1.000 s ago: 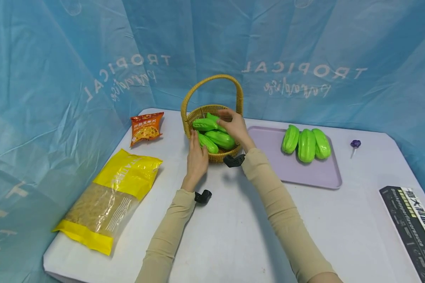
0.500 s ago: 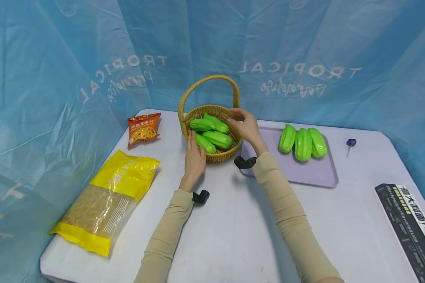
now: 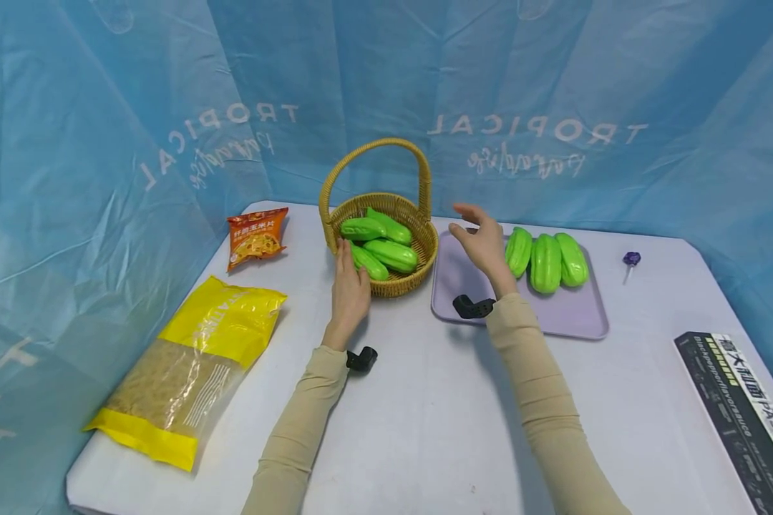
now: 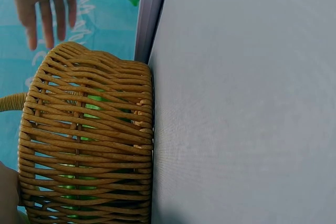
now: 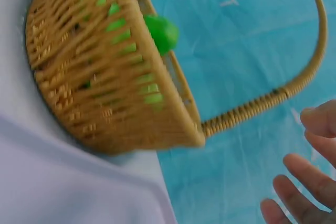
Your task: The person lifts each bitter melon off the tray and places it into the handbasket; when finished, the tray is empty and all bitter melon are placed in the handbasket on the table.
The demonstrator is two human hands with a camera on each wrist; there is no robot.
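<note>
A woven wicker basket (image 3: 399, 287) with a tall arched handle stands toward the back of the table. Several bright-green, ribbed toy vegetables (image 3: 391, 254) lie inside it. My left hand (image 3: 351, 292) rests along the basket's near-left rim, its fingers fairly straight. In the head view my right hand (image 3: 486, 247) is over the left part of a lilac tray (image 3: 489, 315), to the right of the basket, with nothing in it and its fingers loosely bent. Three more green vegetables (image 3: 545, 265) lie side by side on the tray. The right wrist view shows the basket's woven side (image 5: 105, 77).
A yellow bag of dry food (image 3: 187, 365) lies at the left, with an orange snack packet (image 3: 256, 236) behind it. On the right are a purple lollipop (image 3: 631, 259) and a black pasta box (image 3: 734, 422). Blue curtains (image 3: 373, 86) hang at the back and sides.
My right hand has moved right, from over the vegetables in the basket to over the tray, empty. My left hand has stayed at the basket's rim.
</note>
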